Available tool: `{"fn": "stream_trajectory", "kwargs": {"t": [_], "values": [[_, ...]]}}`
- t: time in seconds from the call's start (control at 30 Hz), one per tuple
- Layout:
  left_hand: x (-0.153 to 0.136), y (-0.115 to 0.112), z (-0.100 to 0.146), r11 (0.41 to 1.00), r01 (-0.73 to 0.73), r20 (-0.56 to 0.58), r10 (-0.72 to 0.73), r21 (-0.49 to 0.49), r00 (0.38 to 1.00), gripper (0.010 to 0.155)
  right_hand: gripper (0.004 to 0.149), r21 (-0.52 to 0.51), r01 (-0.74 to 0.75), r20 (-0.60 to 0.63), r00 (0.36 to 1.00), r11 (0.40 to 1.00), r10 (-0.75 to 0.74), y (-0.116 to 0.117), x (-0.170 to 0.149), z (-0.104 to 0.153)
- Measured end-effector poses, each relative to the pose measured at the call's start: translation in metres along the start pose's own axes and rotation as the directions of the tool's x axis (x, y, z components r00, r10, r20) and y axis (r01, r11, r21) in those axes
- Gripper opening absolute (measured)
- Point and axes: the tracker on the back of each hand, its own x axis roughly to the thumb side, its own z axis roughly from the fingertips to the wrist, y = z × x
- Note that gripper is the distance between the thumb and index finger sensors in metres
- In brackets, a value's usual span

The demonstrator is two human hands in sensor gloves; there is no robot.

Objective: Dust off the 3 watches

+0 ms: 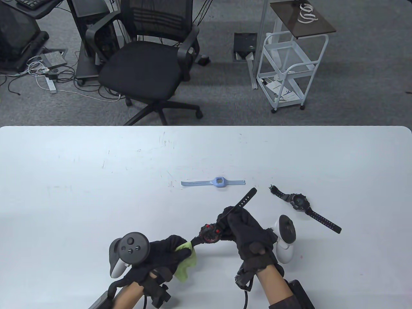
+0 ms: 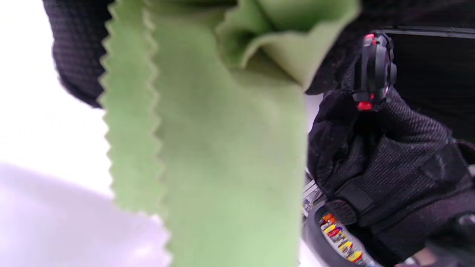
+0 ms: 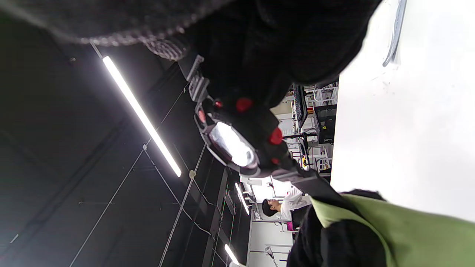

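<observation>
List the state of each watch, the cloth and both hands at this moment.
Red-and-black watch: held off the table, strap ends pointing up-right and toward the cloth.
Green cloth: bunched, wrapped on the watch's lower strap.
Blue watch: flat on the table, untouched.
Dark watch: flat on the table, untouched.
Left hand: grips the cloth.
Right hand: grips the red-and-black watch.

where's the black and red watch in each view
Table view: the black and red watch sits low centre, held up between the two hands.
Left wrist view: upper right, seen edge-on above the gloved right hand.
Right wrist view: centre, its glass face catching glare.
Shared landmark: the green cloth, held by the left hand at one strap end, fills the left wrist view's middle and the right wrist view's lower right.
</observation>
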Motion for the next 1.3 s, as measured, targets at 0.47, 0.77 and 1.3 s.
{"fn": "stream_trajectory", "kwargs": {"t": [0.47,0.77,1.3], "values": [[0.006,-0.003,0.001,1.000,-0.001,0.058,0.002,-0.009,0.998,0.045,0.044,-0.047,0.044,-0.006,0.999,0.998,-0.044,-0.008,-0.005,0.001],[0.004,0.001,0.004,0.999,-0.026,0.066,0.024,0.035,0.998,0.043,0.044,-0.063,0.058,0.004,0.998,0.996,-0.058,-0.012,-0.003,0.002],[0.001,0.002,0.005,0.995,-0.101,0.048,0.100,0.015,0.994,0.042,0.044,-0.087,0.085,-0.006,0.996,0.993,-0.086,-0.013,-0.006,0.003]]}}
